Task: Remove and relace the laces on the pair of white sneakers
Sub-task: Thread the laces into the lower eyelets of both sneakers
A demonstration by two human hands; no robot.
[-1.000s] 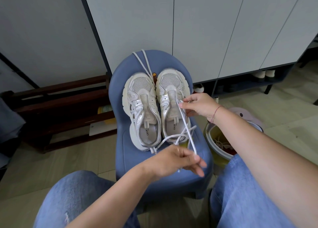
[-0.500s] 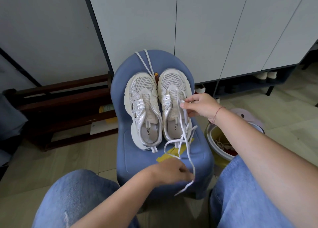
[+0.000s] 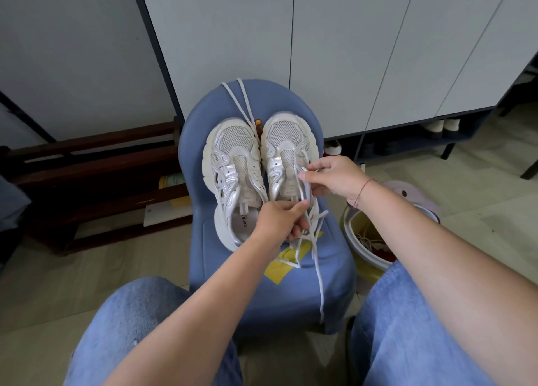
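White sneakers (image 3: 233, 158), laces (image 3: 316, 269) gripped, point toes toward cabinet (image 3: 349, 51).

Heel of the right-side sneaker (image 3: 283, 141) and part of its lace (image 3: 318, 283) behind the left hand (image 3: 276, 222)

parts in view: two forearms, two hands, two legs.
left forearm (image 3: 189, 313) and right forearm (image 3: 436, 254): bare up to the near frame edge.
left hand (image 3: 279, 222): bare.
right hand (image 3: 334, 177): bare, thumbnail cut short.
right wrist: one thin red string bracelet (image 3: 362, 192), single loop.
legs: light blue denim jeans (image 3: 422, 327), weave grain visible.
left leg (image 3: 116, 313): one small white frayed spot (image 3: 135, 342) on the thigh.
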